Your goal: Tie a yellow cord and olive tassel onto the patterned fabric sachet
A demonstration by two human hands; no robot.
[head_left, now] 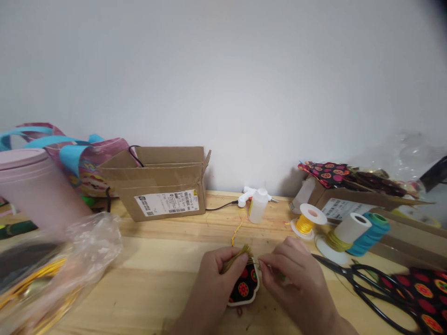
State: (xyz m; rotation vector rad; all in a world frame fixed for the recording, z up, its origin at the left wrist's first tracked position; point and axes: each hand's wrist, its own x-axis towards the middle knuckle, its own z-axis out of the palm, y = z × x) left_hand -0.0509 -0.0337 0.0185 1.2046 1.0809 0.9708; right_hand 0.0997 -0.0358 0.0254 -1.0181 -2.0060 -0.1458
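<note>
Low in the middle of the view, my left hand (217, 274) is closed around an olive-gold tassel (238, 257) and rests on a small black fabric piece with red flower print and white edging (245, 286). My right hand (295, 274) sits just to the right, fingers pinched together at the top edge of that piece; what it pinches is too small to make out. A loose yellow thread (238, 226) trails away from the tassel across the wooden table (167, 251).
Black scissors (363, 280) lie right of my hands, with yellow (306, 222), gold (340, 235) and teal (370, 232) thread spools behind. An open cardboard box (160, 184), white bottle (258, 205), pink container (33, 186), clear plastic bag (59, 265) and patterned fabric (424, 291) surround the area.
</note>
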